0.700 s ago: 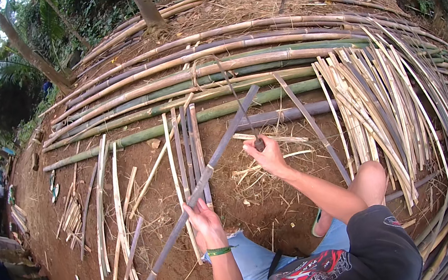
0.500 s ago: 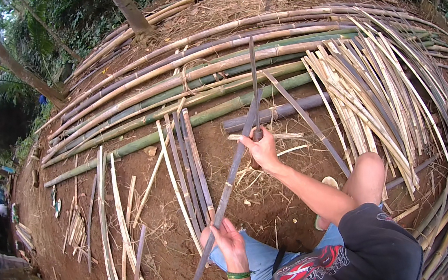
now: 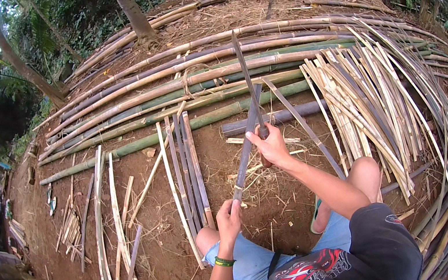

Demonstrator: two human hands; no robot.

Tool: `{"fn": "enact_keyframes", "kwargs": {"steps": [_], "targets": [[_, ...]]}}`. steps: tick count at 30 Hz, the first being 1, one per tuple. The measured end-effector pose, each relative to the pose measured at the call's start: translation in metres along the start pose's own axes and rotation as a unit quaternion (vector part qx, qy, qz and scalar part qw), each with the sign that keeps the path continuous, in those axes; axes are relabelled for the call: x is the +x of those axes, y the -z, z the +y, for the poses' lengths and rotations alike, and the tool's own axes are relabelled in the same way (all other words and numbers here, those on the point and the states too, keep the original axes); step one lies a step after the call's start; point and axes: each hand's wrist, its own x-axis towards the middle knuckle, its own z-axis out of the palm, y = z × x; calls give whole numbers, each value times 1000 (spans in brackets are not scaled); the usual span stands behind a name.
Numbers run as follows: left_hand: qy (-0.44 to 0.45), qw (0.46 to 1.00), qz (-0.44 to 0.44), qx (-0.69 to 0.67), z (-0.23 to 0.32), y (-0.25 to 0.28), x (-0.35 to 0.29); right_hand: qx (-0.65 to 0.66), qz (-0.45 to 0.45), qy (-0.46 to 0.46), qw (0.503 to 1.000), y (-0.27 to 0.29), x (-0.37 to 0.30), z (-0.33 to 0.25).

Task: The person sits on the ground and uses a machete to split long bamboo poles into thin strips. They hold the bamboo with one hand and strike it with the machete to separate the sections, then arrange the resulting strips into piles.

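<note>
A seated person works a bamboo strip (image 3: 246, 148) on bare earth (image 3: 159, 250), among felled poles. The left hand (image 3: 230, 221), its grip clamped round the strip's near end at about 6 o'clock, holds it slanting up toward 1 o'clock. The right hand (image 3: 272, 145), at centre frame, has its grip shut round the handle of a long blade (image 3: 245, 78) that points toward 12 o'clock, crossing the strip. Whole bamboo poles (image 3: 168, 84) lie stacked at 11 to 1 o'clock; split slats (image 3: 369, 93) fan out at 3 o'clock, and looser slats (image 3: 101, 218) lie at 9 o'clock.
</note>
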Motion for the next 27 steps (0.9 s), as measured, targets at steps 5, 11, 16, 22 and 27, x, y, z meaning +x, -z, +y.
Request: {"fn": "enact_keyframes", "kwargs": {"steps": [5, 11, 16, 22, 27], "targets": [[20, 996, -23, -81, 60, 6, 10, -251, -69, 107, 960, 45, -2, -38], [-69, 996, 16, 54, 69, -2, 28, -388, -159, 297, 858, 58, -17, -38], [-134, 982, 40, 127, 90, -14, 12, -434, -163, 324, 825, 86, 9, -36], [-74, 996, -2, 41, 64, -15, -11, -418, -30, 218, 882, 119, 52, -54], [-86, 995, -20, 50, 57, -13, -9, -452, -172, 349, 803, 110, 33, -31]]}}
